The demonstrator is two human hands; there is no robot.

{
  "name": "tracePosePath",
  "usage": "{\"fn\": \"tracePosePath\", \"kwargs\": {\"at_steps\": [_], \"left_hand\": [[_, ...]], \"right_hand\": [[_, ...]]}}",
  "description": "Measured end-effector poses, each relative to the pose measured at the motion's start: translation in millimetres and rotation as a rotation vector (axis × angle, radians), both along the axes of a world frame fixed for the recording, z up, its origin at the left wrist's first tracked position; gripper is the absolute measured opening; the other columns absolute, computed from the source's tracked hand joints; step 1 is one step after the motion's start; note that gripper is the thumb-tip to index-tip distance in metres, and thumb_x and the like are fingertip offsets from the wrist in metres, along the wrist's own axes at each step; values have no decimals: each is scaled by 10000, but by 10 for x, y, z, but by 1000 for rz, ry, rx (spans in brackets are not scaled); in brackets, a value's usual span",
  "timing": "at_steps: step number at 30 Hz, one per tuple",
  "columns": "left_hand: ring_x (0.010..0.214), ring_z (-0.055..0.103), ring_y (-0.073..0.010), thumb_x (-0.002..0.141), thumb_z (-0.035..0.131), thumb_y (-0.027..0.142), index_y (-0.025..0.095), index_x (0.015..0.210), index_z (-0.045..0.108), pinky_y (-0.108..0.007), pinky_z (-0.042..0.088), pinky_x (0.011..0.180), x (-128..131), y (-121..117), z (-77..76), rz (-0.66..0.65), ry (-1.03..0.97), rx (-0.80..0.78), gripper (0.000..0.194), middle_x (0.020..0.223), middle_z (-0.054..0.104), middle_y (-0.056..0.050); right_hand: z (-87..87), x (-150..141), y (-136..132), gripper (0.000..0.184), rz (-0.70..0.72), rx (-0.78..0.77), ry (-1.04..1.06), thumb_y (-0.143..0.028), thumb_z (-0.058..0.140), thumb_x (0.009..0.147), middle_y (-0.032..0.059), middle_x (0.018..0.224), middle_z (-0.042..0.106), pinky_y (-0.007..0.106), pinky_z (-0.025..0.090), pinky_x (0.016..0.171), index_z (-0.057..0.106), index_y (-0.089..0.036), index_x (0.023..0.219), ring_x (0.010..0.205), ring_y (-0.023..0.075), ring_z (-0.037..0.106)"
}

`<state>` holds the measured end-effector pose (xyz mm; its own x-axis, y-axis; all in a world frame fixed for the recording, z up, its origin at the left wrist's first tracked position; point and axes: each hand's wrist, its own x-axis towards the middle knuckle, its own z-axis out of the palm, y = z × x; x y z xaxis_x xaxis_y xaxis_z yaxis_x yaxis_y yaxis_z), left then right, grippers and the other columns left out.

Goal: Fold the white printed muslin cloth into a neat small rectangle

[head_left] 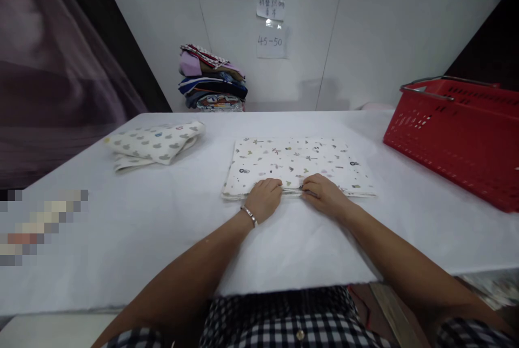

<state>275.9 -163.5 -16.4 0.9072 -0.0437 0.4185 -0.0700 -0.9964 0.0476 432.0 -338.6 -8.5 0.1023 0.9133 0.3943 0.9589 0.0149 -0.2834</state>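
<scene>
A white cloth [292,156] printed with small trees and animals lies folded into a flat rectangle in front of me. At its near edge my left hand [265,199], with a silver bracelet on the wrist, has its fingers curled over the layers. A short gap to the right, my right hand [325,195] is closed on the same edge, thumb and fingers gripping the layers. The fingertips are partly hidden. Between the hands the stacked fabric edges show. To the left, a second cream cloth [158,142] with grey prints lies loosely folded.
A white-covered table [162,240] spans the view. On the right stands a red plastic basket [458,137] with metal handles. Behind the table's far edge rises a pile of folded fabrics [213,80]. Paper notes [271,40] hang on the wall. A blurred patch [40,226] covers the left edge.
</scene>
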Motion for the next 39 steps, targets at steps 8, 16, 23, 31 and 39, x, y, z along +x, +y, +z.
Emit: {"fn": "tracePosePath", "kwargs": {"at_steps": [8,16,23,31,39], "left_hand": [[880,557,-182,899,402,167,151,865,565,-348,410,804,18,4,1,-1,88,34,167,927,623,-66],[807,557,-177,900,389,174,157,837,553,-339,398,783,20,2,16,44,117,18,176,858,626,-57],[753,551,-160,858,448,166,190,783,532,-325,400,752,40,-2,46,128,137,-158,115,782,614,-14],[797,561,-166,872,433,162,181,815,550,-331,396,774,31,-13,35,96,152,-84,132,816,617,-27],[923,561,-188,891,398,152,170,881,570,-360,411,822,8,-25,15,32,130,27,173,973,626,-65]], "right_hand": [[-29,6,14,195,5,19,18,-218,446,913,79,957,627,351,454,802,632,-192,862,924,196,532],[-34,-2,10,140,-2,30,20,-213,473,894,76,979,622,366,454,811,606,-197,934,932,203,528],[-41,-14,24,155,-39,4,-44,-217,471,901,77,976,629,372,452,813,620,-197,938,923,209,532],[51,-51,25,206,-33,35,-65,-181,413,919,90,1041,612,373,452,834,609,-188,855,981,210,519],[21,-23,17,215,4,-59,-83,-198,411,925,86,919,619,335,444,752,610,-181,845,857,189,532]]}}
